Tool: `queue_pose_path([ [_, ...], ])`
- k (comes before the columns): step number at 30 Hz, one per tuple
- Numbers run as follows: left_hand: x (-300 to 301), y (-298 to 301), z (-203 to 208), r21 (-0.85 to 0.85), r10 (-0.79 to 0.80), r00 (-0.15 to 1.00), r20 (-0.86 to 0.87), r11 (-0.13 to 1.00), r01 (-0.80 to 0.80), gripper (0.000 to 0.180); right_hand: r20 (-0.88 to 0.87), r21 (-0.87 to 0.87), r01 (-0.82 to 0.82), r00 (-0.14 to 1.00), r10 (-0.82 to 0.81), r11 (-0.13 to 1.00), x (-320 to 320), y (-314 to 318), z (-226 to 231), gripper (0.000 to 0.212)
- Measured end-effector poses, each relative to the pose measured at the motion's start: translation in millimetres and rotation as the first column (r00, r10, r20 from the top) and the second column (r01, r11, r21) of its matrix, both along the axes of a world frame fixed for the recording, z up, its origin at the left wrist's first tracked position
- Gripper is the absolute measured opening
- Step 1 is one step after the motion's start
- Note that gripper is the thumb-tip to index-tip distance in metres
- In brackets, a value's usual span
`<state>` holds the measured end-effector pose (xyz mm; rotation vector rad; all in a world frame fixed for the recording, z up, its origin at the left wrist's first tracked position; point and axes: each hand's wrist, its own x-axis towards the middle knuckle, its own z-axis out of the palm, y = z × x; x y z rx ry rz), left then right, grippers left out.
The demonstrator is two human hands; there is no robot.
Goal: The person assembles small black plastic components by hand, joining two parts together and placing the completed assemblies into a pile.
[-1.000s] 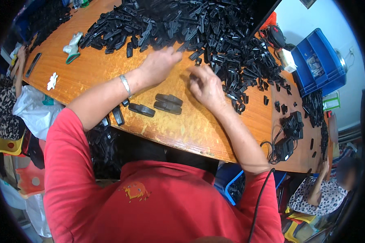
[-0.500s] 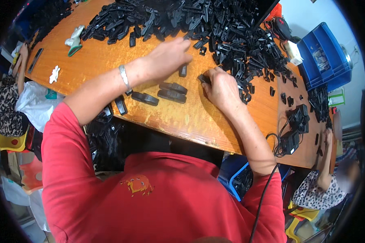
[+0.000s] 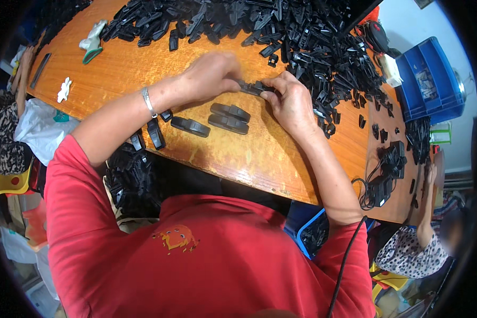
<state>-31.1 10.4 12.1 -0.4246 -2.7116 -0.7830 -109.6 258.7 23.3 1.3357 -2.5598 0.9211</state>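
Observation:
Above the wooden table (image 3: 233, 159), my two hands meet at a dark, long black plastic part (image 3: 252, 88). My right hand (image 3: 292, 103) pinches its right end between thumb and fingers. The fingers of my left hand (image 3: 212, 75), partly smeared by motion, close on its left end. Just nearer to me lie several assembled-looking black plastic pieces: a pair side by side (image 3: 229, 123) and a single one (image 3: 190, 126) to their left. More black pieces (image 3: 155, 133) lie at the table's near edge, by my left forearm.
A large heap of black plastic parts (image 3: 291, 37) covers the far side. A glove (image 3: 93, 42) and a white scrap (image 3: 64, 89) lie at left. At right are a black adapter with cable (image 3: 379, 191) and a blue bin (image 3: 426, 79). Other people sit at both sides.
My left hand has come down to the part in my right hand, and both now hold it. A loose black piece near my left hand no longer shows on the table. The view has shifted slightly.

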Motion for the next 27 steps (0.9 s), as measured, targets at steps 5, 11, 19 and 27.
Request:
queue_pose_path([
  [5,2.0,5.8,-2.2,0.053,0.025,1.000,-0.005,0.998,-0.025,0.022,0.020,-0.017,-0.123,0.992,0.123,0.992,-11.7,-1.9,-6.2,0.025],
  [11,-5.0,-10.4,14.7,0.090,-0.059,0.960,0.274,0.995,0.035,0.020,-0.077,0.054,-0.141,0.986,0.145,0.989,-8.9,-20.4,5.6,0.019],
  [19,-93.0,-8.1,32.6,-0.114,0.246,0.966,-0.079,0.960,-0.254,0.028,-0.259,0.072,0.278,0.933,-0.251,0.958,-63.7,-42.4,6.7,0.037],
  [27,-129.8,7.3,16.4,-0.173,0.437,0.894,0.093,0.892,-0.418,0.030,-0.235,0.156,0.223,0.955,-0.183,0.962,-61.9,-42.2,-7.0,0.019],
])
